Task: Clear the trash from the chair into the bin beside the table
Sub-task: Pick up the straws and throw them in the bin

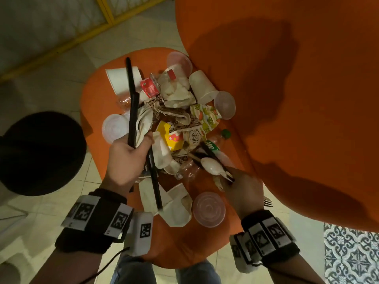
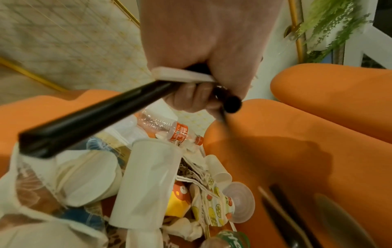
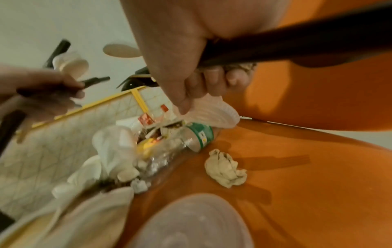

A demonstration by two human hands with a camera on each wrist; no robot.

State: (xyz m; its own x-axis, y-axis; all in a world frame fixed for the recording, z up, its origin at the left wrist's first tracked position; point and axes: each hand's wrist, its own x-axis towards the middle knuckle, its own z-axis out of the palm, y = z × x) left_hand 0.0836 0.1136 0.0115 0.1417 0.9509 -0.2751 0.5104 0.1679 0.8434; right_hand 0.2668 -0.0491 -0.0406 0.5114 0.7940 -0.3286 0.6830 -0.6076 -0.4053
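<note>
A person clears rubbish from an orange chair point(image 1: 96, 103), where cups, lids, wrappers and bottles lie heaped across the seat. The left hand point(image 1: 125, 158) is curled round a bundle of long black straws point(image 1: 132, 103) and a white strip, gripped together above the pile. The right hand point(image 1: 243, 189) closes its fingers round more black straws point(image 3: 297, 42), with a white plastic spoon point(image 1: 211, 165) caught in the same hold, low over the front of the seat beside a green-labelled bottle point(image 3: 199, 135). A dark round shape point(image 1: 39, 152) on the floor to the person's left is probably the bin. Both fists look full, so the sound course is to tighten each grip, lift straight up clear of the heap so nothing snags, and carry both loads leftward, tipping the long straws end-first into the opening so none fall to the tiles
</note>
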